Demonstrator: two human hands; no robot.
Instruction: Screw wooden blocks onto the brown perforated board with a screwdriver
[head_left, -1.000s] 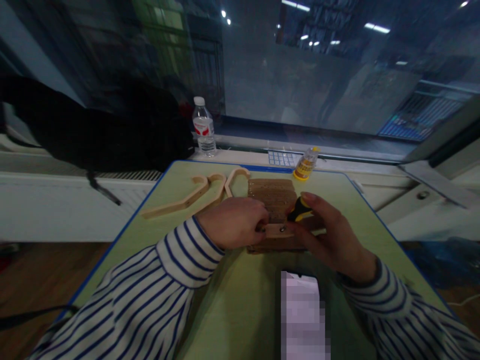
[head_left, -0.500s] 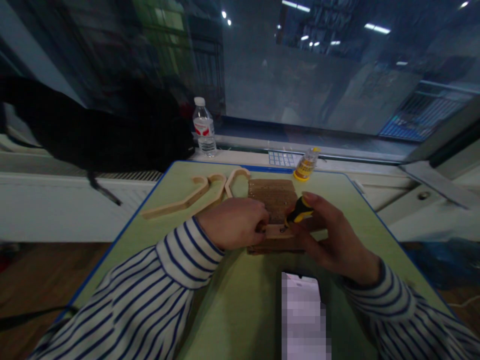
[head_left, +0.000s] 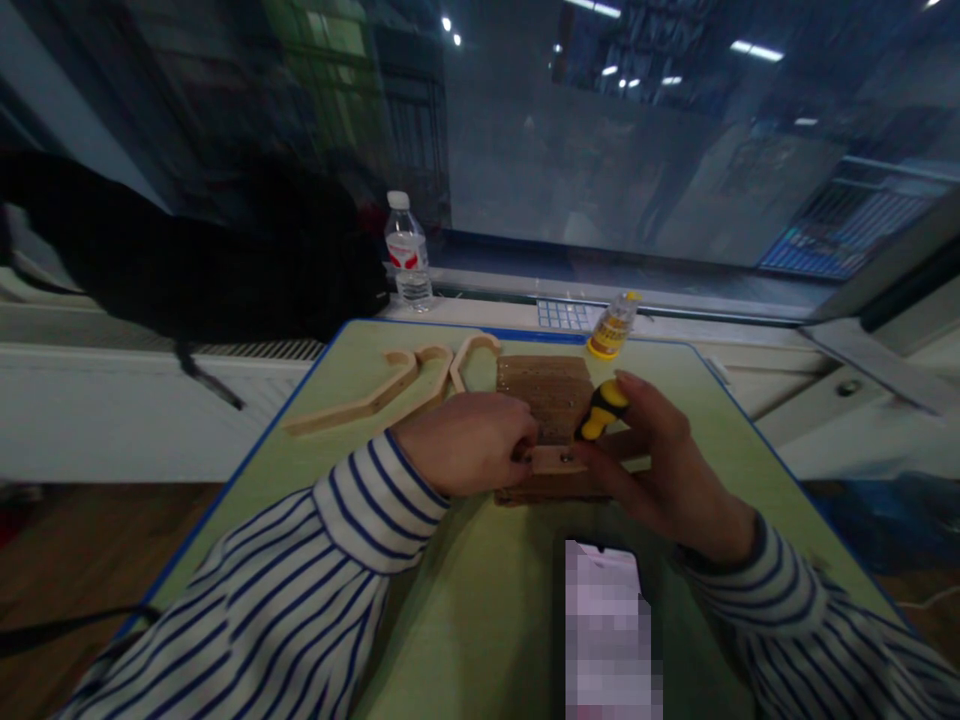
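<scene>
My right hand (head_left: 660, 460) is closed around a stubby screwdriver (head_left: 604, 408) with a yellow and black handle. Its tip is hard to make out, close to a small screw (head_left: 565, 458) in a pale wooden strip (head_left: 547, 460). The strip lies across a brown corrugated cardboard piece (head_left: 544, 385). With its fingers curled, my left hand (head_left: 476, 445) grips the strip's left end. Behind that hand, several bent wooden pieces (head_left: 367, 402) with hooked ends lie on the table.
On the pale green table (head_left: 465, 620) with a blue edge, a phone (head_left: 607, 630) lies near me. A small yellow-labelled bottle (head_left: 613, 325) stands at the far edge. A water bottle (head_left: 409, 255) and a black bag (head_left: 225, 250) rest on the sill before the window.
The screwdriver has tilted and lifted slightly in my right hand, and the screw now shows clear of its tip. My left hand has stayed in place on the strip.
</scene>
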